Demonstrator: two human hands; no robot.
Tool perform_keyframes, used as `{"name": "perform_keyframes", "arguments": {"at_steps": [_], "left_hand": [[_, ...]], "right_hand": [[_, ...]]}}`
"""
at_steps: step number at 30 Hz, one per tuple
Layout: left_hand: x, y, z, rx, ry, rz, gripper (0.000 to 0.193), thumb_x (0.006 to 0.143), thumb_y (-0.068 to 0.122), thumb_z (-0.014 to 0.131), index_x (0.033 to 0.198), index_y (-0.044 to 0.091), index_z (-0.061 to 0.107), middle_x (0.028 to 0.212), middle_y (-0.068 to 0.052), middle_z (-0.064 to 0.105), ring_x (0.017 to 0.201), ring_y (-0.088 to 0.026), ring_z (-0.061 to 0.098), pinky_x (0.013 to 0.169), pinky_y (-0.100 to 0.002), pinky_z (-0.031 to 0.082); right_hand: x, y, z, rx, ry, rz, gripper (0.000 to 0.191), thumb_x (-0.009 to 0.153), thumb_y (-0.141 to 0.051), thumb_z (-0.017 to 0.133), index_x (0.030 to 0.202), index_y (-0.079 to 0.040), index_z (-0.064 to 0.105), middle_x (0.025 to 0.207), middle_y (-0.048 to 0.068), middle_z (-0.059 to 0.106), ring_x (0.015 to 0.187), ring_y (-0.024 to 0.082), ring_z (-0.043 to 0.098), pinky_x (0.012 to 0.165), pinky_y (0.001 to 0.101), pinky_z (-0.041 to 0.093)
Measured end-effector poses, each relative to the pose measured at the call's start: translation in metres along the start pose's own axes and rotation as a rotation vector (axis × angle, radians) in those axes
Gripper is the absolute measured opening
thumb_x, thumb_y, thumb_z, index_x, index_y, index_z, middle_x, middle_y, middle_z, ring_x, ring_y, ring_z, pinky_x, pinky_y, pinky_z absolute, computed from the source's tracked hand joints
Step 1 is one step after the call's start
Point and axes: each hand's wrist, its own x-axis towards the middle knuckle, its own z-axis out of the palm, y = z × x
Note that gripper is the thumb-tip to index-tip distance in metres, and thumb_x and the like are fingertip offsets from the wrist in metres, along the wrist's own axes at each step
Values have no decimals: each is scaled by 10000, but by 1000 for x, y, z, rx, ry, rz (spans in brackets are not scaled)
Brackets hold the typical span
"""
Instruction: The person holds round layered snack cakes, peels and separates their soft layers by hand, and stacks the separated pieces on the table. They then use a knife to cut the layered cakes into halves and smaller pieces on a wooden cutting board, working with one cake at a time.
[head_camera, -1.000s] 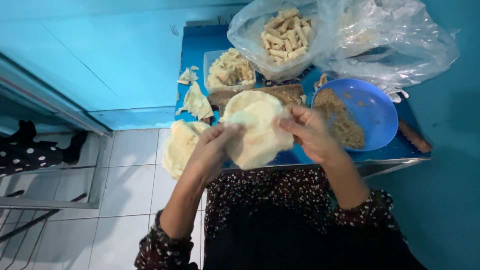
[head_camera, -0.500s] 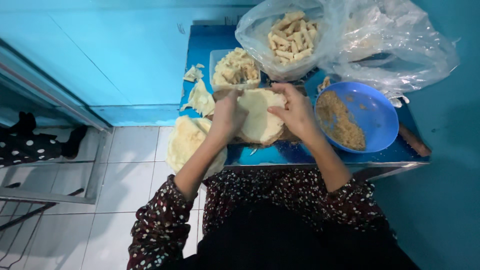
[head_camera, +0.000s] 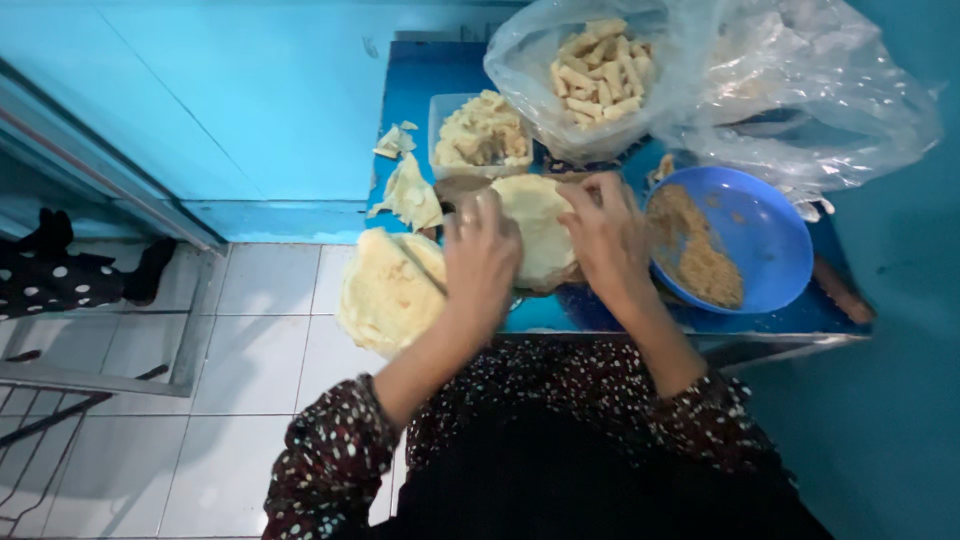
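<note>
A round, pale thin wrapper (head_camera: 538, 228) lies flat on a brown board on the blue table (head_camera: 420, 100). My left hand (head_camera: 481, 256) presses on its left edge, fingers closed together. My right hand (head_camera: 610, 237) rests on its right edge, fingers bent over it. Just right of my right hand stands a blue bowl (head_camera: 765, 232) with brown crumbly filling (head_camera: 695, 250). A stack of pale wrappers (head_camera: 388, 290) hangs over the table's left front corner, beside my left hand.
A clear box of pale pieces (head_camera: 482, 133) sits behind the wrapper. A clear plastic bag of finished rolls (head_camera: 598, 70) stands at the back, with another crumpled bag (head_camera: 800, 90) to its right. Torn wrapper scraps (head_camera: 408, 190) lie at the left. White floor tiles (head_camera: 260, 340) lie below.
The wrapper was held up between both hands; it has gone forward and down onto the board. Both hands now lie on its edges.
</note>
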Motion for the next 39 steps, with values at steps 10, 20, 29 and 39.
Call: {"name": "perform_keyframes", "arguments": {"at_steps": [10, 20, 29, 39], "left_hand": [[-30, 4, 13, -10, -219, 29, 235, 852, 94, 598, 1054, 15, 690, 1042, -162, 642, 964, -301, 657, 955, -480, 512], [-37, -3, -17, -310, -264, 42, 369, 921, 122, 574, 1263, -8, 624, 1331, -213, 608, 1291, -353, 571, 1124, -524, 370], [-39, 14, -13, -100, -260, 45, 420, 954, 236, 590, 1289, -17, 611, 1380, -184, 605, 1372, -323, 506, 1144, -608, 292], [-44, 15, -13, -151, -202, 4, 447, 979, 298, 593, 1282, -29, 619, 1390, -196, 602, 1375, -330, 500, 1125, -648, 269]], "right_hand": [[-7, 15, -28, 277, -151, 29, 173, 930, -88, 728, 1090, -42, 774, 988, 153, 752, 879, 309, 729, 772, 387, 558], [-109, 107, -150, -273, 319, 447, 248, 975, -53, 791, 1221, -68, 758, 1103, 164, 740, 969, 277, 729, 827, 361, 579], [-136, 170, -148, -427, 7, 403, 451, 925, -69, 731, 1368, -141, 688, 1216, 126, 701, 1129, 351, 664, 947, 447, 547], [-194, 139, -201, -518, 66, 588, 266, 1135, -70, 586, 1389, -93, 662, 1130, 153, 710, 952, 286, 707, 852, 385, 563]]}}
